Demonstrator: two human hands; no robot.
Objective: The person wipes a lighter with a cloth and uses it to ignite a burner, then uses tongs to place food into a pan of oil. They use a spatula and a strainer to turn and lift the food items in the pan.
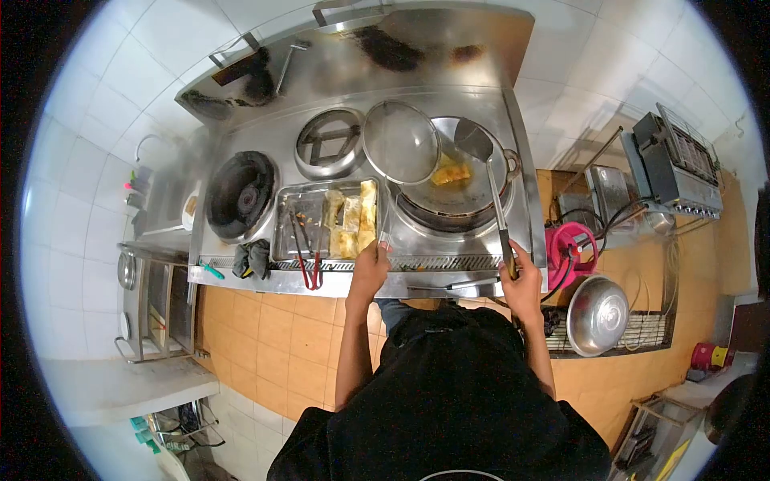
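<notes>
My left hand (pixel 370 271) is closed around the handle of a round mesh strainer (pixel 401 144), which hangs over the left side of the wok (pixel 419 197). The long black grip of a spatula (pixel 474 139) is in my right hand (pixel 521 280); its broad head is over the far part of the wok. Between the two tools, a golden-brown fried piece (pixel 451 173) lies in the wok in what looks like oil. Left of the wok, a metal tray (pixel 281 232) holds several pale yellow folded pieces (pixel 350 220) and tongs with red handles (pixel 308 271).
A blackened wok (pixel 242 195) sits on the left burner, with a bare burner ring (pixel 330 144) behind the tray. A dark cloth (pixel 252 258) lies near the stove's front edge. To my right are a pink gas cylinder (pixel 568 255) and a metal bowl (pixel 597 316).
</notes>
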